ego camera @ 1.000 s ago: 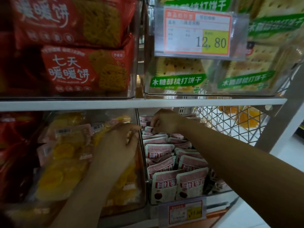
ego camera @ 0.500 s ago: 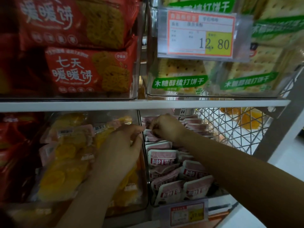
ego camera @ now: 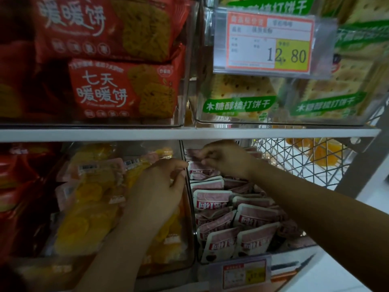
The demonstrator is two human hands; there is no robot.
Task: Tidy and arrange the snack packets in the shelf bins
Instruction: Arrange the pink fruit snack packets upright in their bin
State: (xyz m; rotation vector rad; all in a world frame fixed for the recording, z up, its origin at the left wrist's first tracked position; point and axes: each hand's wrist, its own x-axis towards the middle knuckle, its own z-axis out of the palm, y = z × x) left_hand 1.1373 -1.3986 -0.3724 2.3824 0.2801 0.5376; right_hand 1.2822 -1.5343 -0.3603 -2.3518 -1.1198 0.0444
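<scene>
Orange tag (ego camera: 269, 42): 12.80; red packs (ego camera: 124, 91): 七天暖暖饼.

Both hands show bare: the left hand (ego camera: 155, 192) and the right hand (ego camera: 225, 159). The left forearm (ego camera: 117, 249) and right forearm (ego camera: 315, 205) are uncovered from wrist to the picture's edge. Blur hides the nails and any finer detail on the fingers.

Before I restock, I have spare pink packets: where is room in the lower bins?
Little. Pink packets crowd the front and middle of the right bin; a lower dark pocket shows at its right side by the wire mesh. Yellow packets fill the left bin.
</scene>
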